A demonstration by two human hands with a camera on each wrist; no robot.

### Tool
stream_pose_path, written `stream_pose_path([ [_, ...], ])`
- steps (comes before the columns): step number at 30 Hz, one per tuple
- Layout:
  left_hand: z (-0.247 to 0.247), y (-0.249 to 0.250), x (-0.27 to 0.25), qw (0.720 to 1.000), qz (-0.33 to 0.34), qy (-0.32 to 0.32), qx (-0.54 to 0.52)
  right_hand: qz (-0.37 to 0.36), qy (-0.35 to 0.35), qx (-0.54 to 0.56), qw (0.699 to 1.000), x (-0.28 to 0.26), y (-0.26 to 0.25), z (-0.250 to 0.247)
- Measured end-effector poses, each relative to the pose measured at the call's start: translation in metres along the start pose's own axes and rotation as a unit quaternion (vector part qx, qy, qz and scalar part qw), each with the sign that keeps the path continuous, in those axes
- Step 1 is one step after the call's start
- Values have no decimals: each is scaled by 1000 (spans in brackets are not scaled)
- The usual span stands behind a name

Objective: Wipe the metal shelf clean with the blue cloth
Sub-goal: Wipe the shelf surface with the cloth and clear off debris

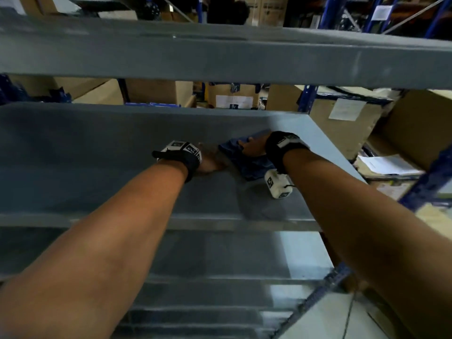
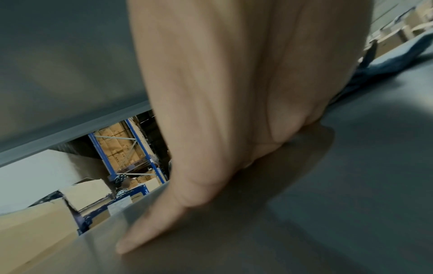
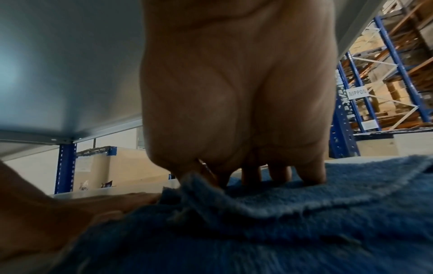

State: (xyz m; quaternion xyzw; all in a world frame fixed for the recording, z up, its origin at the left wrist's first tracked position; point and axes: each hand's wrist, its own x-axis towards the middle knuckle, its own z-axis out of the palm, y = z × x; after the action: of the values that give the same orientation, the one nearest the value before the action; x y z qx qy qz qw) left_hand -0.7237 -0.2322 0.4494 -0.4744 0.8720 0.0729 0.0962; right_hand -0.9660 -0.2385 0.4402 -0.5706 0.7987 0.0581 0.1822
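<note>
Grey sheet-metal shelf (image 1: 102, 152) carries a crumpled blue terry cloth (image 1: 247, 162) near its far right corner. The right hand (image 1: 253, 148) lies on top of the cloth, its grip spread, straight fingers (image 3: 311, 172) pressing down into the pile. Just left of the cloth, the left hand (image 1: 210, 162) rests flat on bare metal, fingers straight, holding nothing, its edge touching the cloth.

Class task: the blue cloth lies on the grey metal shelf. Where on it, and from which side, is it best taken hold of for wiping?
Probably from above, palm down on the bunched middle of the blue cloth, as the right hand does. It lies flat and limp on the metal shelf, offering no stiff edge, so spread fingers pressing its folds should control it.
</note>
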Motion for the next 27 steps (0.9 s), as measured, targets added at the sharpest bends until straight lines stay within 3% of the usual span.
stream_pose_path([
  [2,-8,6,-41,1000,18,5,-12,6,10,3,1000,-28,-7,11],
  [3,-6,5,-52,1000,21,4,-21,2,9,-20,1000,-73,-23,13],
  [6,4,-3,-75,1000,22,-2,-11,8,44,-53,998,-137,-50,27],
  [13,5,-12,-124,998,18,-57,10,-4,53,-60,997,-197,-80,49],
  [15,-2,-15,-128,999,5,-40,17,1,67,-62,996,-209,-88,54],
  [18,-14,1,-143,998,59,-5,-4,-30,101,-40,994,-227,-99,57],
  [21,-16,28,-159,994,62,83,-30,17,112,-14,993,-233,-107,54],
  [24,-11,47,-165,983,83,155,-49,30,197,36,979,-243,-101,50],
  [27,1,66,-159,982,111,128,-85,29,214,102,971,-251,-77,52],
])
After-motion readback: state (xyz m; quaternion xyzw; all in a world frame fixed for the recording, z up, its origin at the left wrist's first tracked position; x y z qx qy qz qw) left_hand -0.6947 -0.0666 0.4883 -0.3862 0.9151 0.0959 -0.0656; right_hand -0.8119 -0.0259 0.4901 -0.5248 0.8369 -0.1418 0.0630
